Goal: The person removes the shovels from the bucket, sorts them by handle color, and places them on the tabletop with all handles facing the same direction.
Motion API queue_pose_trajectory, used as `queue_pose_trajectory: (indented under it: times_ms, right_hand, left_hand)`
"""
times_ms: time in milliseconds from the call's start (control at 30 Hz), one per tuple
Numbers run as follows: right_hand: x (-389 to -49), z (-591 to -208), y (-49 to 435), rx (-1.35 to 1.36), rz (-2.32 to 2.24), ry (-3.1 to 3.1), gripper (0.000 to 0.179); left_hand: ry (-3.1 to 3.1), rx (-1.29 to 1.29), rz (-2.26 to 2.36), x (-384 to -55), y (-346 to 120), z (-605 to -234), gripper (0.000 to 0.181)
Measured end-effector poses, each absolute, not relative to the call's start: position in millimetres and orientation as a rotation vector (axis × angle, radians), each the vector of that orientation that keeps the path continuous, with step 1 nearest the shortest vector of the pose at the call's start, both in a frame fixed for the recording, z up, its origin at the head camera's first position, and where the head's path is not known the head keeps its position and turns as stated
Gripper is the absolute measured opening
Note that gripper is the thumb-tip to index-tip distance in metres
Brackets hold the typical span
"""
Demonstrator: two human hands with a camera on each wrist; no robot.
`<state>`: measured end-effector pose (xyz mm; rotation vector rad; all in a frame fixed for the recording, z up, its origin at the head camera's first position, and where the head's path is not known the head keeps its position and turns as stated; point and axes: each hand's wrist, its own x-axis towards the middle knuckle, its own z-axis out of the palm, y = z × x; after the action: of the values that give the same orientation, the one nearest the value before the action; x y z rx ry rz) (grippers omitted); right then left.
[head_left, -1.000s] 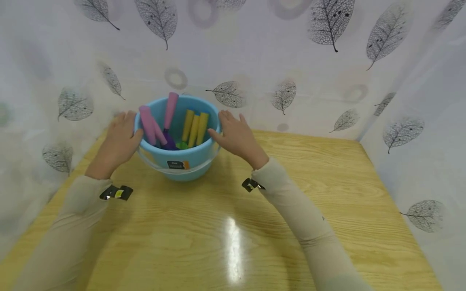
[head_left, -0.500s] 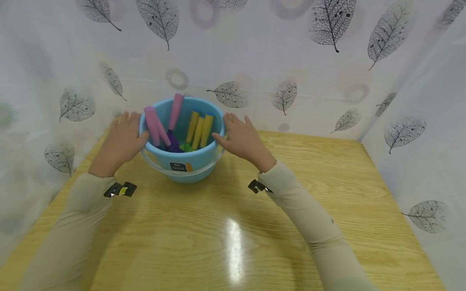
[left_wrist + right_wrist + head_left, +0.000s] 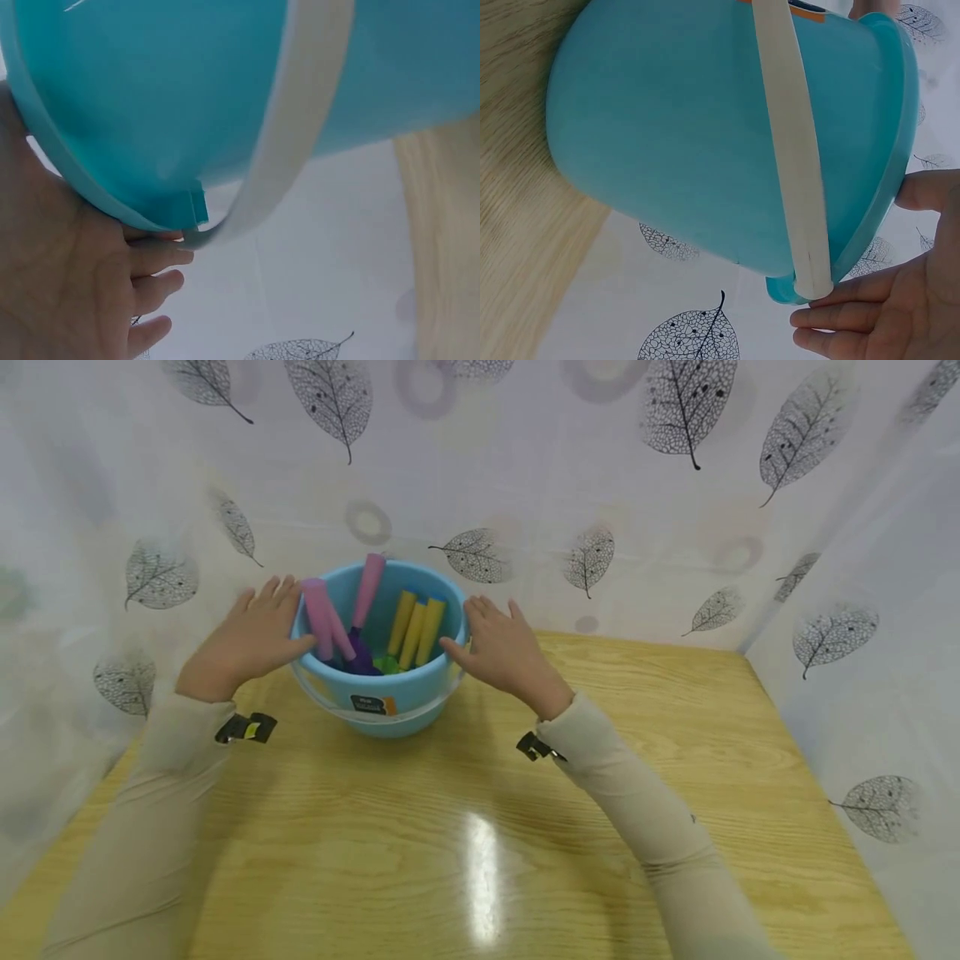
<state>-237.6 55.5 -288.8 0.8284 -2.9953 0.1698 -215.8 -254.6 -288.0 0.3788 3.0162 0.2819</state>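
A light blue bucket (image 3: pixel 416 697) stands on the wooden table, its white handle (image 3: pixel 315 695) hanging down in front. Inside lie several pink-handled things (image 3: pixel 367 589), several yellow cylinders (image 3: pixel 414 631), a purple piece (image 3: pixel 362 658) and a green piece (image 3: pixel 387 665). At the bucket's left side, my left hand (image 3: pixel 247 639) lies by the rim with its fingers straight. My right hand (image 3: pixel 504 647) touches the right side of the rim, thumb (image 3: pixel 919 190) against it and straight fingers near the handle's hinge. What lies deeper in the bucket is hidden.
The wood-grain table (image 3: pixel 480 760) extends in front and to the right. A white curtain (image 3: pixel 517 468) with a leaf print hangs behind and along both sides, close behind the bucket. Bands with black clips (image 3: pixel 540 747) sit at both sleeves.
The bucket has shifted slightly to the right, and both hands have moved with it. My left hand's fingers have straightened and its wrist has risen a little.
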Motion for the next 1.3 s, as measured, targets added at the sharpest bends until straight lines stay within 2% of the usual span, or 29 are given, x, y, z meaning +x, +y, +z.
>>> queue_pose_trajectory:
  times_ms: [367,633,900,1133,1300]
  right_hand:
    - [-250.2,-270.0,54.2,0.972,-0.001,-2.985,0.075]
    - [-272.6,-254.1,43.7,1.257,-0.14,-2.849,0.066]
    - [-278.3,-247.7,8.0,1.596,-0.393,-2.458,0.052]
    - [-275.9,-238.0,-22.3,1.741,-0.622,-2.064,0.047]
    - [-277.8,-234.9,-39.5,1.812,-0.71,-1.937,0.049]
  left_hand:
    - [3.1,0.388,0.247,-215.1,-253.9,-292.4,0.075]
    - [3.12,0.394,0.206,-213.3,-253.5,-291.9,0.074]
    - [3.126,0.391,0.212,-213.3,-254.4,-293.2,0.073]
    - [3.11,0.376,0.194,-213.3,-252.9,-292.9,0.073]
    - [3.111,0.375,0.183,-212.0,-251.9,-291.7,0.072]
